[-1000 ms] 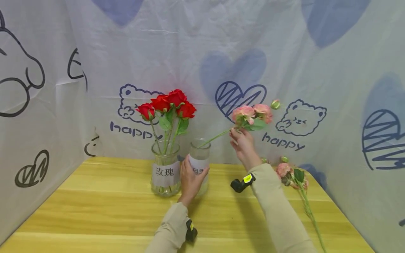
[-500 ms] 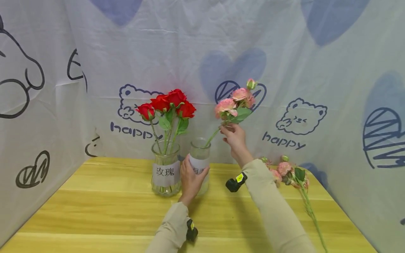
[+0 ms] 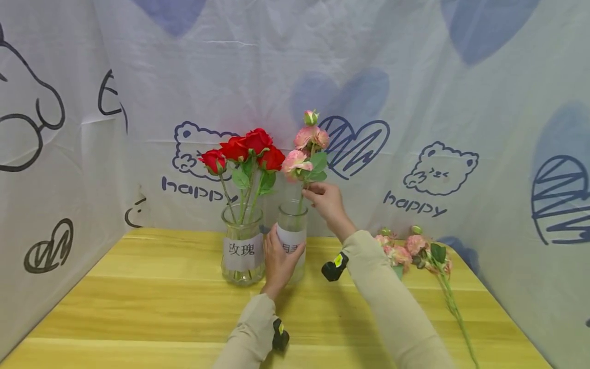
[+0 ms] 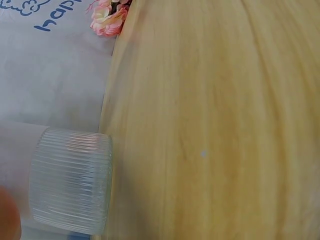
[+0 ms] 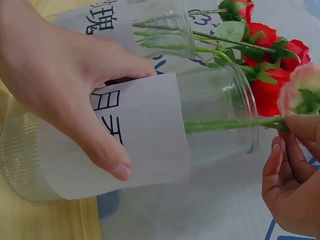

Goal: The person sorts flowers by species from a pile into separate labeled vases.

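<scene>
Swung leftward over the last second, the pink flower (image 3: 297, 163) is now nearly upright above the vase (image 3: 292, 221), where a second ago it leaned far out to the right. My right hand (image 3: 328, 206) has travelled along with it and pinches the stem between thumb and fingers, just above the rim. Through the glass I see the green stem running inside the neck; its lower end is hidden behind the paper label (image 5: 150, 150). Two pink blooms and a bud top it, with green leaves below.

My left hand (image 3: 281, 261) is in the same place as before, wrapped round the labelled middle of the vase, thumb across the paper and covering part of the writing. The ribbed base stands on the table (image 3: 156, 292).

Just beside it, to the left, the rose vase (image 3: 243, 277) holds red roses (image 3: 258, 141), and its label reads 玫瑰. More pink sprays (image 3: 416, 245) lie at the right, partly behind my right sleeve (image 3: 392, 302), one long stem stretching toward the front edge. Behind everything hangs a printed cloth (image 3: 258, 77).
</scene>
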`<act>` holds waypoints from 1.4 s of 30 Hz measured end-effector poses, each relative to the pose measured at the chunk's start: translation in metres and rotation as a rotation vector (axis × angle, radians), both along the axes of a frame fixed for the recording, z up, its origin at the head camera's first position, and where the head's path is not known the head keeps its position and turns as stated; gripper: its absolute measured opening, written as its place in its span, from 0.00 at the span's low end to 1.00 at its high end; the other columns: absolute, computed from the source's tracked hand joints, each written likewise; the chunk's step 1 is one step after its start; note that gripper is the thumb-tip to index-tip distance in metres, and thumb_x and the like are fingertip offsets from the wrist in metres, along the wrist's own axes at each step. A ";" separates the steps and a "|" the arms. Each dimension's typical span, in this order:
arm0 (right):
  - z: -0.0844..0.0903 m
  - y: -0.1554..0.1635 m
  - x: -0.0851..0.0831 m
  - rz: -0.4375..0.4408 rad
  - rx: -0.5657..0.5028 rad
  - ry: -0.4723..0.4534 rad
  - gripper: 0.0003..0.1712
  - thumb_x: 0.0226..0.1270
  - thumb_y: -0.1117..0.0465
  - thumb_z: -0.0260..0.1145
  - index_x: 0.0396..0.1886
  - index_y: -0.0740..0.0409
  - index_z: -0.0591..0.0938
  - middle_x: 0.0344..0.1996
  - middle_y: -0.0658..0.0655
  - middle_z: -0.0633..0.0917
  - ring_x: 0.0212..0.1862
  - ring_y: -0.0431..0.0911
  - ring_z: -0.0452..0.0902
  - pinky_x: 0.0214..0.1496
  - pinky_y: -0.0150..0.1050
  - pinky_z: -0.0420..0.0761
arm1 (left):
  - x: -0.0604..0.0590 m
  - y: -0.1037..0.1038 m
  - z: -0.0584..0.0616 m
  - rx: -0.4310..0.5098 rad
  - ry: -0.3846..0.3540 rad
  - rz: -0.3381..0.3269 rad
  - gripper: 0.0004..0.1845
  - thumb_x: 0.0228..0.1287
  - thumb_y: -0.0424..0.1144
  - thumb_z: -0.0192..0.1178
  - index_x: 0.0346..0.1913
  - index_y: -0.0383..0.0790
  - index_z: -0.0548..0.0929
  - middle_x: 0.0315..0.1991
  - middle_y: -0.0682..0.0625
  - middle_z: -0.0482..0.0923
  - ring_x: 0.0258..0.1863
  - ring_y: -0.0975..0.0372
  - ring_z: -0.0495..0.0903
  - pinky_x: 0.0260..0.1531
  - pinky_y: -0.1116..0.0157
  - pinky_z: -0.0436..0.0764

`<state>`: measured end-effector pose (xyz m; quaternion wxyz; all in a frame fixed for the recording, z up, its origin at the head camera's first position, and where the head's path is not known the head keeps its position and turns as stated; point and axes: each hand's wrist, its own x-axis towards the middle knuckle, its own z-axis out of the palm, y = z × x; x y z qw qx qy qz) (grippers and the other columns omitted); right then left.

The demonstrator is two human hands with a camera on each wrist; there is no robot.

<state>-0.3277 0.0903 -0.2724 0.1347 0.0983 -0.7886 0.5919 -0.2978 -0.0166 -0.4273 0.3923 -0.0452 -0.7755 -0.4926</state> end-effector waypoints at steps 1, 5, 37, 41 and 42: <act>0.000 -0.001 0.000 0.005 0.000 -0.001 0.14 0.63 0.68 0.66 0.47 0.72 0.83 0.43 0.65 0.85 0.40 0.46 0.78 0.34 0.31 0.77 | 0.000 0.000 0.000 -0.001 -0.002 -0.002 0.44 0.47 0.41 0.76 0.64 0.29 0.64 0.52 0.34 0.71 0.48 0.44 0.72 0.48 0.46 0.74; -0.001 0.000 0.002 0.020 -0.004 -0.023 0.16 0.60 0.70 0.68 0.48 0.71 0.82 0.43 0.65 0.85 0.41 0.47 0.79 0.38 0.33 0.78 | 0.000 0.001 0.001 -0.004 0.002 -0.004 0.44 0.47 0.41 0.76 0.64 0.28 0.64 0.52 0.34 0.72 0.48 0.44 0.72 0.47 0.46 0.75; -0.016 0.039 0.009 0.074 -0.050 -0.064 0.21 0.63 0.66 0.67 0.55 0.67 0.78 0.53 0.66 0.80 0.51 0.52 0.77 0.54 0.46 0.78 | 0.000 0.001 0.000 0.002 0.012 0.009 0.43 0.46 0.40 0.76 0.61 0.24 0.65 0.50 0.32 0.72 0.48 0.42 0.72 0.48 0.45 0.74; -0.019 0.050 0.009 0.057 -0.032 -0.084 0.20 0.65 0.65 0.66 0.56 0.66 0.78 0.53 0.64 0.80 0.51 0.50 0.77 0.54 0.45 0.78 | 0.000 0.001 -0.001 0.001 0.017 0.006 0.43 0.45 0.40 0.76 0.61 0.23 0.65 0.50 0.32 0.72 0.48 0.41 0.72 0.49 0.44 0.74; -0.019 0.053 0.009 0.055 -0.021 -0.086 0.20 0.66 0.64 0.65 0.56 0.66 0.78 0.53 0.63 0.81 0.52 0.50 0.77 0.54 0.45 0.79 | 0.000 0.001 -0.001 0.001 0.018 0.006 0.43 0.45 0.40 0.76 0.61 0.23 0.65 0.50 0.32 0.72 0.48 0.41 0.72 0.49 0.45 0.74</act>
